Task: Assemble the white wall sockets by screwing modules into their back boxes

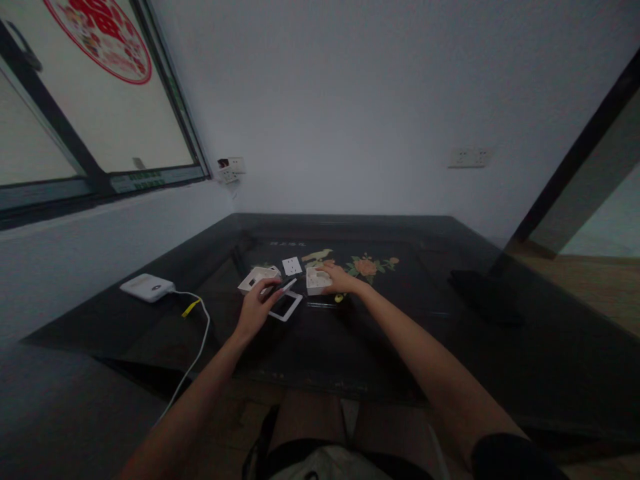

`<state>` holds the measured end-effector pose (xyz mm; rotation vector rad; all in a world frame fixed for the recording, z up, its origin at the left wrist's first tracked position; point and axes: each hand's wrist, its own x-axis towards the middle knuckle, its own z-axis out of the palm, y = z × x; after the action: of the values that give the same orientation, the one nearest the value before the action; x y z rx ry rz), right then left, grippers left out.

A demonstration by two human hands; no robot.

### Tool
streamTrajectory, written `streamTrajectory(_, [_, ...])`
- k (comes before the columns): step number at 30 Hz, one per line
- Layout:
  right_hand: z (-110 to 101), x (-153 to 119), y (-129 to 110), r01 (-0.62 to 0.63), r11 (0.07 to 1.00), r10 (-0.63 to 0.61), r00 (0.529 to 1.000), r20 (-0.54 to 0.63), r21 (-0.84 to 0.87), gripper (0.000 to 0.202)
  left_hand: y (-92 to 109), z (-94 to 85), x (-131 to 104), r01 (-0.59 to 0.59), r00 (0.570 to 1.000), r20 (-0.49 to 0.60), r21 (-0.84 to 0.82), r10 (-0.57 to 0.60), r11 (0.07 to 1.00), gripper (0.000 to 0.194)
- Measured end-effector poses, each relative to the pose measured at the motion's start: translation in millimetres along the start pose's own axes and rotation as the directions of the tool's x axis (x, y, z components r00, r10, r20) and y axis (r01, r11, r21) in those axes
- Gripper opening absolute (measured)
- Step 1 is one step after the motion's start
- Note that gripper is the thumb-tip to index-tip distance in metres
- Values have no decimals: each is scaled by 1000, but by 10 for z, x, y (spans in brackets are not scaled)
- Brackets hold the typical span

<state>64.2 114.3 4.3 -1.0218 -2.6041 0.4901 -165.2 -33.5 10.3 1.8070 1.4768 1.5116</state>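
My left hand (256, 307) is closed around a slim dark tool with a pale end (289, 285); its exact kind is too dim to make out. Just behind that hand lies an open white wall-socket box (253, 275). A white square frame (293, 309) with a dark opening rests on the table below the tool. My right hand (339, 280) grips another white socket box (314, 288), open side up, by its right side. Between the two boxes and farther back sits a white socket faceplate (292, 266) with slots.
The dark glossy table (350, 347) carries a painted bird and flowers. At left a white rounded device (148, 287) trails a white cable (206, 327) with a yellow tag. A dark flat item (483, 297) lies at right. Wall sockets (469, 157) are mounted behind.
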Motion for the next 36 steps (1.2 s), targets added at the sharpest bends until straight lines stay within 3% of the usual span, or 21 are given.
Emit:
streamTrajectory(2, [38, 5, 13, -12, 1000, 12, 1000, -11, -3, 84, 10, 16, -41, -116, 990, 94, 116, 105, 987, 23])
streamTrajectory(5, [70, 8, 14, -18, 1000, 18, 999, -26, -5, 84, 45, 38, -127, -295, 940, 248, 245, 234, 924, 19])
streamTrajectory(9, [87, 6, -12, -17, 1000, 17, 999, -50, -6, 83, 62, 43, -251, -443, 870, 385, 334, 309, 832, 21])
streamTrajectory(15, [137, -7, -89, -75, 996, 72, 995, -75, -43, 79, 53, 42, -295, -554, 795, 519, 410, 315, 724, 26])
streamTrajectory(22, [210, -22, -139, -115, 993, 111, 989, -94, -37, 77, 124, 88, -288, -608, 745, 597, 425, 297, 671, 30])
streamTrajectory(26, [196, -45, -157, -97, 995, 92, 988, -123, -31, 73, 117, 78, -306, -584, 760, 584, 423, 284, 693, 31])
streamTrajectory(31, [92, -124, -199, -91, 996, 85, 980, -178, -25, 62, 63, 78, -300, -474, 851, 458, 460, 257, 751, 44])
streamTrajectory(36, [30, -353, -389, -37, 999, 41, 935, -352, 19, 39, -18, 89, -294, -384, 894, 413, 504, 175, 774, 48])
